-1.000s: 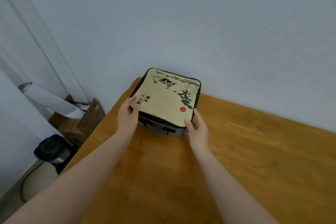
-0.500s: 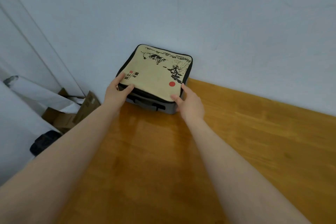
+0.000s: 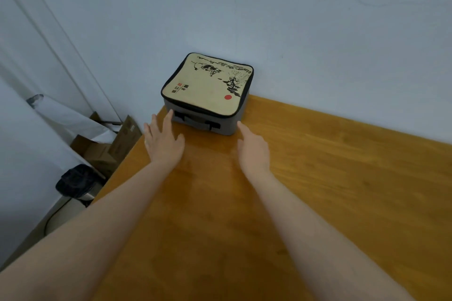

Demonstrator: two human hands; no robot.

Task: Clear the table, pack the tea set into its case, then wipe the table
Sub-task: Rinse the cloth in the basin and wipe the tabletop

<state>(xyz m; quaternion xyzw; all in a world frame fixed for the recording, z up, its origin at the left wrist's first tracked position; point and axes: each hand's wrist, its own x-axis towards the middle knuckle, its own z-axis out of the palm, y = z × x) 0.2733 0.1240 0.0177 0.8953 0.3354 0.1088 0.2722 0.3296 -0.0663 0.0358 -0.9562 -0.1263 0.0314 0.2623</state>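
Beige case (image 3: 208,85) just beyond hands (image 3: 163,144) (image 3: 253,151)

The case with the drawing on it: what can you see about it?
The tea set case is a squarish soft box, closed and lying flat. Its beige top has a black ink landscape, a red dot, dark characters and black edging. The sides look like grey fabric, with a strap handle on the front. It sits in the far left corner of the wooden table, back by the wall. Fingertips of the open left hand and right hand reach its front corners; contact is unclear.
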